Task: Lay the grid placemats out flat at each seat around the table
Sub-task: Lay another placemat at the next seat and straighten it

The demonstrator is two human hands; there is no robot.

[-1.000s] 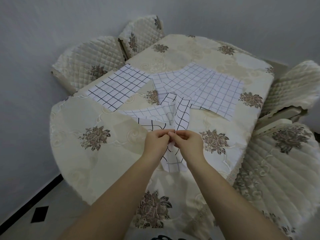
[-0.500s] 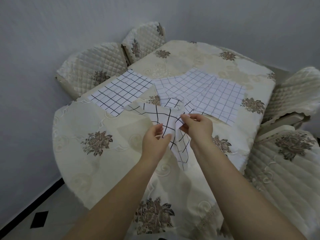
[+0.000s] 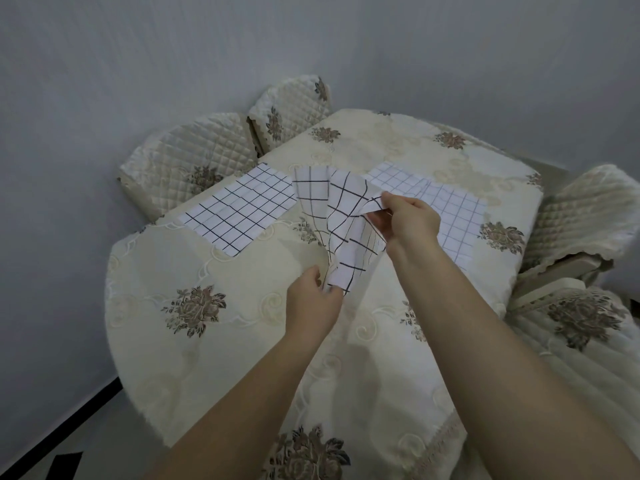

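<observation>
A white placemat with a black grid (image 3: 337, 220) hangs crumpled and partly folded in the air above the table (image 3: 214, 348). My left hand (image 3: 313, 299) pinches its lower corner. My right hand (image 3: 407, 220) grips an upper corner, higher and to the right. One grid placemat (image 3: 242, 207) lies flat on the table at the left side. Two more placemats, one (image 3: 394, 180) overlapping the other (image 3: 453, 220), lie flat at the right, partly hidden behind my right hand.
The table wears a cream cloth with brown flower prints. Quilted cream chairs stand at the far left (image 3: 194, 157), at the far end (image 3: 294, 105) and along the right (image 3: 588, 216). A grey wall runs close behind and to the left.
My hands have drawn apart, the right rising and the left dropping, so the bunched placemat has opened out between them. The camera view has tilted slightly downward.
</observation>
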